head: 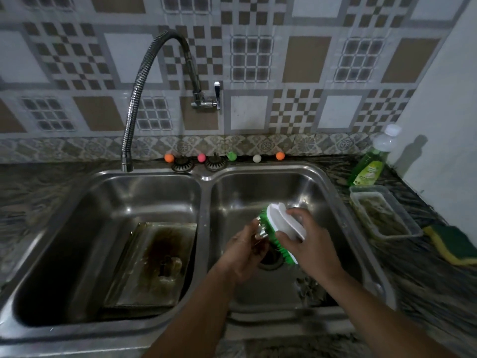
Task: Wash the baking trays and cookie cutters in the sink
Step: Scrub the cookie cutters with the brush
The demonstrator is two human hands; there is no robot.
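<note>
Lower centre of the frame: two bare forearms reach up over the front rim of a double-bowl stainless steel sink [206, 177].

Left hand [245, 254]: over the right bowl, fingers curled around a small shiny metal cookie cutter [260, 232], which is mostly hidden; its shape cannot be told.

Right hand [307, 239]: just right of the left hand, gripping the white plastic back of a scrubbing brush with green bristles [281, 228]. The bristles press against the cutter. Both hands sit above the round drain [271, 259] of the right bowl, with open steel floor on all sides.

Right bowl, lower right: a dark blurred cluster of small items [309, 290] on the floor; what they are cannot be told.

Left bowl: a rectangular metal baking tray with brown burnt stains [152, 262] lies flat on the floor, toward the bowl's right wall; the left half of the bowl is bare.

Right edge, on a dark mottled stone counter [426, 293]: a yellow-and-green sponge [454, 244]; beyond it a clear rectangular plastic tub with murky contents [384, 213]; beyond that a green bottle of dish liquid with a white cap [371, 161].

Back rim: five small coloured balls [201, 157] and two metal strainer plugs [183, 164] in a row.

Upper left: a ribbed flexible steel tap [139, 81] arches from the patterned tiled wall [304, 60], spout ending over the left bowl's back edge.
</note>
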